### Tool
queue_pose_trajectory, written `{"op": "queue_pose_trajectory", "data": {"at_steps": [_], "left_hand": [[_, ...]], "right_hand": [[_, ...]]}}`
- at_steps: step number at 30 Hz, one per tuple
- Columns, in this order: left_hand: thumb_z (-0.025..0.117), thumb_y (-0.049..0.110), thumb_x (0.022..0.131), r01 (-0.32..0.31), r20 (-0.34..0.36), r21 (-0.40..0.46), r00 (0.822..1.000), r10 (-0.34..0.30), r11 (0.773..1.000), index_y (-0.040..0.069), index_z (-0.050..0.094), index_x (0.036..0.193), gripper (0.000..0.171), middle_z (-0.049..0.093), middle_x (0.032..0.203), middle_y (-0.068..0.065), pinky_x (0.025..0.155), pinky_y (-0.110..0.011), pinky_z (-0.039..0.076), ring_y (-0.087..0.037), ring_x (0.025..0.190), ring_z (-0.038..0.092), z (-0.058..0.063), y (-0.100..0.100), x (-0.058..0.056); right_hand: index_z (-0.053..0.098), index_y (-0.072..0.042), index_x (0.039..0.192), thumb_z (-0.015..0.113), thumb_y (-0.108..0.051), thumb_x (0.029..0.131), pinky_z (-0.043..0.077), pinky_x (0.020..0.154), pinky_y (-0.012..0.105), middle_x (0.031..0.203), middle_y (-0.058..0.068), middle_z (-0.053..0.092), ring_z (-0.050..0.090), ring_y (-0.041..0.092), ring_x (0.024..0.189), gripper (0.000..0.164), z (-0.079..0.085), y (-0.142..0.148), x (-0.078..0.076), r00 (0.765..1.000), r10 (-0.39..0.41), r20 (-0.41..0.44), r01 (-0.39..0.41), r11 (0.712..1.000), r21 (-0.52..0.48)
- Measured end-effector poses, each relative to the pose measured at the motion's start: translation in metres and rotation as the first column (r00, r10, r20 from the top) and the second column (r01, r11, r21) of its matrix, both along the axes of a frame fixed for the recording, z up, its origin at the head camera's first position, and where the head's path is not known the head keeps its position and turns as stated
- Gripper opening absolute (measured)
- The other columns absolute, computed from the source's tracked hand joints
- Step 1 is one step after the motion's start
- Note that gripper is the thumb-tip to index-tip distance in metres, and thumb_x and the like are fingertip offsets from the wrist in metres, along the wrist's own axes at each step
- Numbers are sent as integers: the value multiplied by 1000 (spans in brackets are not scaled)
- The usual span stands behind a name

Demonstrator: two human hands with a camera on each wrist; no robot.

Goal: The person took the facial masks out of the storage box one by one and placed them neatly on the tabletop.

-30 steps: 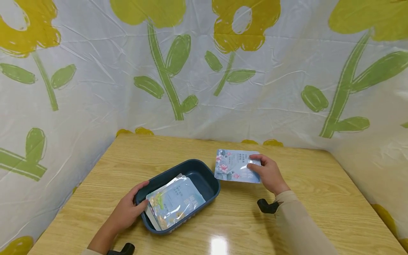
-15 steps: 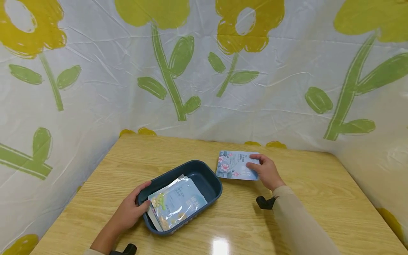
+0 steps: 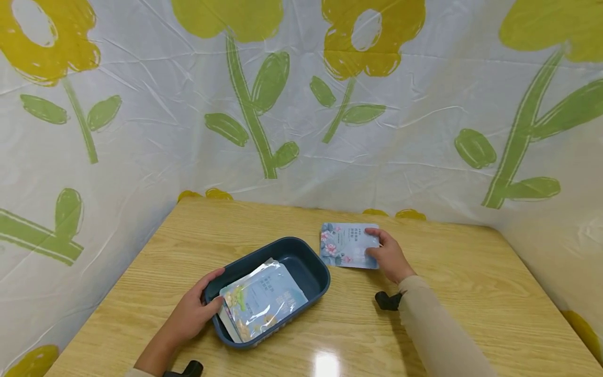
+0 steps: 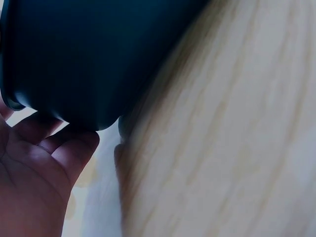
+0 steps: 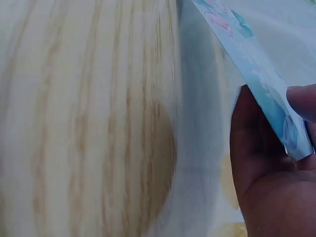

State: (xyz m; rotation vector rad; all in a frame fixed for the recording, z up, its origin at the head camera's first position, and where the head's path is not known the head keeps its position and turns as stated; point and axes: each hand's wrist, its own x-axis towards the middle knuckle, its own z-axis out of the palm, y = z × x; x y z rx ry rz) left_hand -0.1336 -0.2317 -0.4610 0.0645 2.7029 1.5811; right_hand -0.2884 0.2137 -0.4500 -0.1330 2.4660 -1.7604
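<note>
- Your left hand grips the near left end of the dark blue tub, thumb hooked over its rim and fingers against the outer wall.
- In the tub lies a stack of packets, toward the end you hold; the glossy light-blue top packet has yellow and green print, and edges of others show beneath. You cannot count them from here.
- Your right hand pinches the floral packet by its right edge, thumb above, fingers underneath.
- That packet is outside the tub, beside its far right corner, toward the far edge of the desk.
</note>
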Motion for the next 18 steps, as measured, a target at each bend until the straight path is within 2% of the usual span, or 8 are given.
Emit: {"op": "queue_pose_trajectory", "data": {"at_steps": [4,11,14,18], "left_hand": [[63,16,96,-2,-5,-10,1000,2,1000,15,44,150,58,42,153,-16,108,-28,34,-28,137,42,0,0,0],[62,16,96,0,12,-12,1000,0,1000,15,43,151,58,41,154,-16,111,-38,32,-29,138,41,0,0,0],[62,16,96,-2,19,-7,1000,2,1000,16,42,151,58,40,154,-16,111,-37,32,-29,138,41,0,0,0],[62,16,96,-6,24,-5,1000,6,1000,15,43,151,58,40,154,-17,110,-34,33,-29,138,42,1,1,0]], "right_hand": [[37,4,148,51,9,91,32,109,51,156,26,27,35,37,134,59,-4,0,-4,1000,31,-4,-31,999,9],[43,2,146,57,0,93,29,113,53,156,28,28,33,38,137,55,-10,1,-9,1000,13,15,-14,994,108],[41,2,147,58,-3,94,26,115,53,155,29,29,32,39,139,56,-11,-1,-11,1000,9,9,-10,989,149],[37,2,149,59,-5,94,30,112,53,150,30,35,38,39,133,59,-11,-3,-16,1000,-4,-17,7,979,202]]}}
